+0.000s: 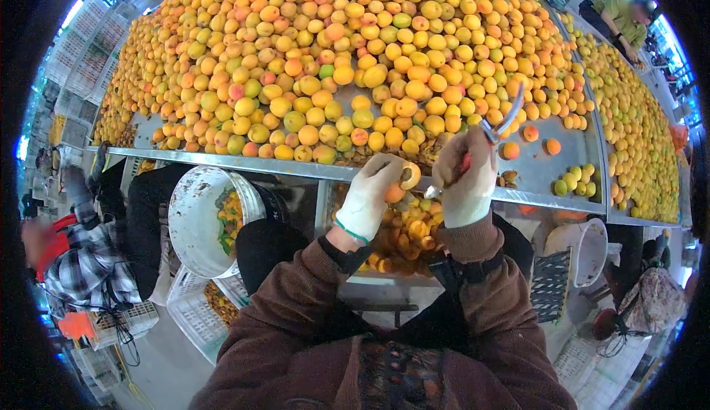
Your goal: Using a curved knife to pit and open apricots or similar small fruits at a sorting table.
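Note:
My left hand (370, 194), in a whitish work glove, is closed on an apricot (410, 177) that is cut open, its hollow inside showing. Close beside it, my right hand (470, 181), also gloved, grips a curved knife (510, 116) with its blade pointing up and away. A small shiny tip (433, 192) sticks out below the right fist; whether it belongs to the knife I cannot tell. Beneath both hands, between my knees, lies a container of apricot halves (407, 236). A great heap of whole apricots (333, 62) covers the metal table in front of me.
The table's raised metal edge (288, 167) runs just beyond my hands. A white bucket (194, 225) holding scraps stands at my left, above a white crate (194, 310). Another white bucket (592, 251) is at right. Co-workers (96, 255) sit left and far right.

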`<state>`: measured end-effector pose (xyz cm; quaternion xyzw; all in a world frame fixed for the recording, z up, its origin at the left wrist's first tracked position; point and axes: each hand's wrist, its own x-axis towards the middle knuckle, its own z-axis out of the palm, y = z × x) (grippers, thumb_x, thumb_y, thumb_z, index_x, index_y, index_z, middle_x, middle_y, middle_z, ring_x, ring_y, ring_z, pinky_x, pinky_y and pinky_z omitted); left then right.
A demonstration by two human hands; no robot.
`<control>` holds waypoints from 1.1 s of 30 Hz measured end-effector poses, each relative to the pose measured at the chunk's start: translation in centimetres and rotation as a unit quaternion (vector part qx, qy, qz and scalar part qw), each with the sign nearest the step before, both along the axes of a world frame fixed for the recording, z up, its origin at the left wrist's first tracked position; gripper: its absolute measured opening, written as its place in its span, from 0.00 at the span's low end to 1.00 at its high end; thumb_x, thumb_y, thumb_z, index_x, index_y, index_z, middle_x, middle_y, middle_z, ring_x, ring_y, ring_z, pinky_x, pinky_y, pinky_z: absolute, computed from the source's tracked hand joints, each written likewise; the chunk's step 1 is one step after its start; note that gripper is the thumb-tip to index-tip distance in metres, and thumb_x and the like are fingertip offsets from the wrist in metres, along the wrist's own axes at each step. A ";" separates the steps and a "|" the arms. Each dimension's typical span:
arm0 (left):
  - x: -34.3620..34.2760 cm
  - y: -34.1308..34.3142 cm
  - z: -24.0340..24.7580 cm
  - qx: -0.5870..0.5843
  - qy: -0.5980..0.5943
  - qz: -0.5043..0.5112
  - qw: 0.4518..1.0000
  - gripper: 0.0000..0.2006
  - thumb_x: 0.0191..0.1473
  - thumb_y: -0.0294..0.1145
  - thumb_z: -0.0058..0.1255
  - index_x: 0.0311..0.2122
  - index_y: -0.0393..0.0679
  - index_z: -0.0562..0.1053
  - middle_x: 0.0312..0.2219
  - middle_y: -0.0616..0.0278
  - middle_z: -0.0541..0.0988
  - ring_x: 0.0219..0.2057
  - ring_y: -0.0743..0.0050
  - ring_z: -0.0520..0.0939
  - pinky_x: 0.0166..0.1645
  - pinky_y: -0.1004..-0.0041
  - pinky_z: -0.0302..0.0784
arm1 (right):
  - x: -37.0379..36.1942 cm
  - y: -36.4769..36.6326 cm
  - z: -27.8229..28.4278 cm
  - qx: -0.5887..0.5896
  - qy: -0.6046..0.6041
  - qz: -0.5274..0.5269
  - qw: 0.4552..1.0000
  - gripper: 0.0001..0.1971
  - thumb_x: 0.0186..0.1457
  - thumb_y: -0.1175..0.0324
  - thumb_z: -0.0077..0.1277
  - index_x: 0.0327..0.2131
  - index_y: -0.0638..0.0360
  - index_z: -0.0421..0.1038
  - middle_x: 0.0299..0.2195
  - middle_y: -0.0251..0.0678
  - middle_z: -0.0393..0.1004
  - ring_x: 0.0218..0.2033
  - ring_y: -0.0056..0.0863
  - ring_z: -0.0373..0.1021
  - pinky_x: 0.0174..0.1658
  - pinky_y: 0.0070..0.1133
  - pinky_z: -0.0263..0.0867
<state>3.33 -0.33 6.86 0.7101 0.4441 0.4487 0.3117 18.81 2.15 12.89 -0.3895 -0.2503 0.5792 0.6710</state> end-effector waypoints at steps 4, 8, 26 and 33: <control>1.0 -0.3 -0.5 -0.058 -0.036 -0.010 0.998 0.12 0.51 0.23 0.47 0.42 0.35 0.71 0.35 0.57 0.74 0.37 0.67 0.76 0.41 0.75 0.73 | -0.4 0.3 0.6 0.058 0.005 -0.038 0.998 0.15 0.60 0.60 0.46 0.24 0.57 0.63 0.11 0.30 0.59 0.08 0.21 0.53 0.12 0.21 0.48; 2.5 -0.5 1.0 -0.313 -0.232 0.028 0.921 0.10 0.58 0.33 0.47 0.38 0.35 0.71 0.27 0.64 0.74 0.28 0.81 0.72 0.35 0.79 0.71 | -0.4 0.1 -1.0 0.064 -0.064 -0.041 0.995 0.11 0.60 0.63 0.45 0.28 0.58 0.65 0.17 0.29 0.64 0.14 0.21 0.58 0.17 0.19 0.53; 3.2 -0.6 0.6 -0.266 -0.176 0.170 0.932 0.10 0.58 0.34 0.50 0.37 0.37 0.70 0.27 0.56 0.77 0.27 0.73 0.76 0.35 0.71 0.72 | -2.2 3.2 -4.2 0.010 0.064 -0.093 0.994 0.11 0.58 0.61 0.48 0.25 0.54 0.65 0.16 0.24 0.59 0.14 0.19 0.56 0.17 0.18 0.52; 2.9 -0.3 -0.4 -0.170 -0.198 0.126 0.957 0.11 0.57 0.34 0.50 0.39 0.37 0.71 0.28 0.59 0.76 0.28 0.77 0.74 0.36 0.74 0.72 | -2.0 2.9 -1.0 -0.055 0.199 -0.054 0.977 0.17 0.58 0.61 0.48 0.18 0.49 0.57 0.10 0.24 0.50 0.07 0.17 0.44 0.11 0.19 0.36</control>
